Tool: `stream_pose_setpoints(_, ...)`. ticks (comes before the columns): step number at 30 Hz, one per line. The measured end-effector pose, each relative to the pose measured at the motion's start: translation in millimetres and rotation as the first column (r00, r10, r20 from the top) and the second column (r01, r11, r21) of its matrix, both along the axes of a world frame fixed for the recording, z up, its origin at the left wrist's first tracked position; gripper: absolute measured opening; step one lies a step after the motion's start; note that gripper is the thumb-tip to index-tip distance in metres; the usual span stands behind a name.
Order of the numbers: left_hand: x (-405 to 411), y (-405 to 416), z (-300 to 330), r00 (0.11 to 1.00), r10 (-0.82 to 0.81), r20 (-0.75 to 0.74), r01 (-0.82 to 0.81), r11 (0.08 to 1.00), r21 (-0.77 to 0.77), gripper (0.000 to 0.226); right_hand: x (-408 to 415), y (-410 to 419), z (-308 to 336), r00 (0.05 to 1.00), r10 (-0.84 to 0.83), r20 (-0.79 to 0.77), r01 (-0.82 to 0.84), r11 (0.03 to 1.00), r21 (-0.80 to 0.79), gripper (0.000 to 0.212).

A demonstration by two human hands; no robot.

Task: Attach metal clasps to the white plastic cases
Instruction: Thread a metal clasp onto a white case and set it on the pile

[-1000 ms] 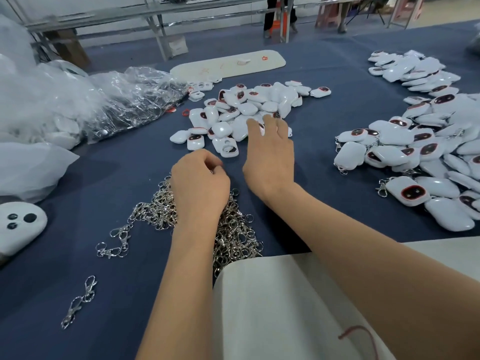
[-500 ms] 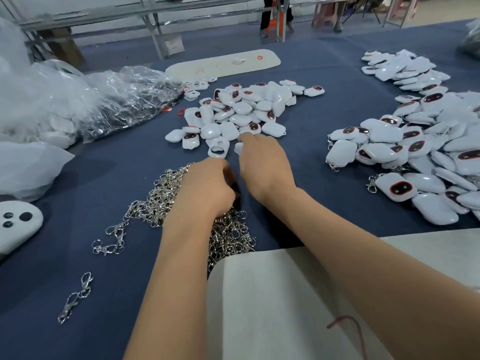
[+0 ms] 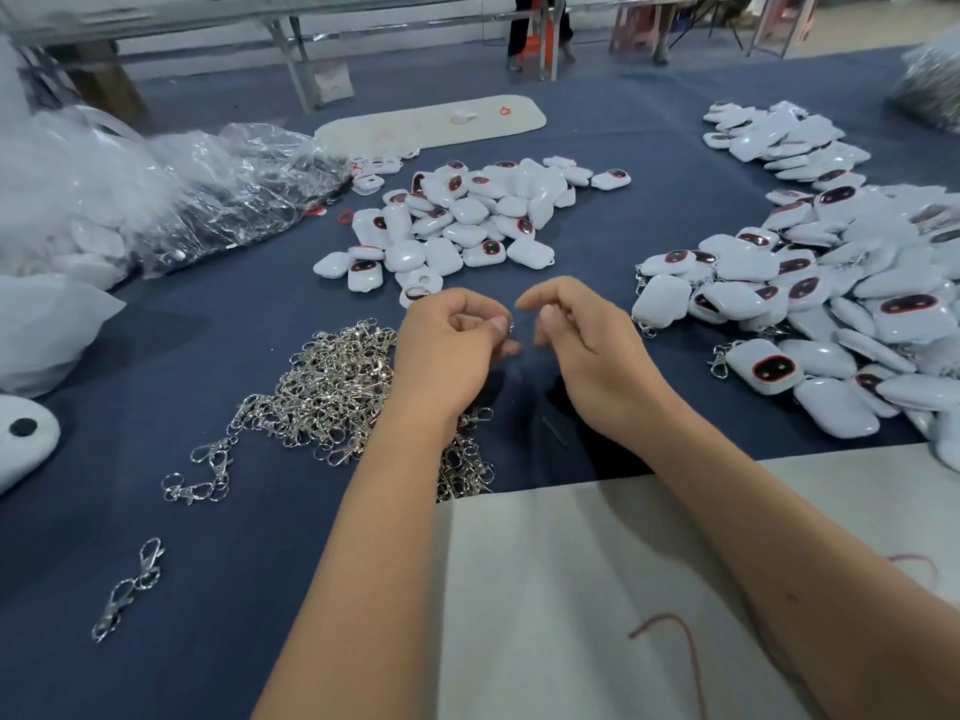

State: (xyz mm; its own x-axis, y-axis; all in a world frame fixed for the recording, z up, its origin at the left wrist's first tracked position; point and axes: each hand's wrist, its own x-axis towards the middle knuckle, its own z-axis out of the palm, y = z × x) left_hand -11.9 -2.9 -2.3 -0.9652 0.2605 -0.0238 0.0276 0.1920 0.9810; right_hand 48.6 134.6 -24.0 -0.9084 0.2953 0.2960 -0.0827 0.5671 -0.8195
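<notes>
Left hand (image 3: 447, 350) pinches a small shiny metal clasp (image 3: 510, 328); right hand (image 3: 587, 340) curls loosely, grasping nothing visible, above bare blue cloth (image 3: 218, 537) near glossy rounded white cases (image 3: 467, 220).

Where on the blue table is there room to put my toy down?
Bare dark-blue tablecloth lies at the near left, between the heap of silver metal clasps and the stray clasp pair. Another bare strip runs between the middle pile of white plastic cases and the right pile. It is crowded around both hands and the crinkly clear bags.
</notes>
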Motion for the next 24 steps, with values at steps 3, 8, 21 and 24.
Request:
stream_pose_setpoints(3,2.2,5.1,-2.0,1.0,0.019,-0.004,-0.019,0.998,0.068,0.018,1.6,2.5,-2.6,0.997,0.077,0.014,-0.077,0.996,0.042,0.024)
stream_pose_setpoints(8,1.7,5.2,-5.0,0.987,0.05,-0.155,-0.051,0.999,-0.004,0.011,-3.6,8.8,-4.2,0.997,0.059,-0.056,-0.064,0.993,-0.1,0.013)
stream_pose_setpoints(21,-1.0,0.4,-8.1,0.973,-0.069,-0.219,0.067,0.998,-0.016,0.013,-5.5,13.7,-7.5,0.987,0.05,-0.154,-0.098,0.94,-0.326,0.017)
stream_pose_setpoints(24,1.0,1.4,-6.9,0.961,-0.107,-0.254,0.106,0.994,-0.018,0.011,-5.9,14.7,-8.0,0.988,0.054,-0.142,-0.099,0.936,-0.336,0.018)
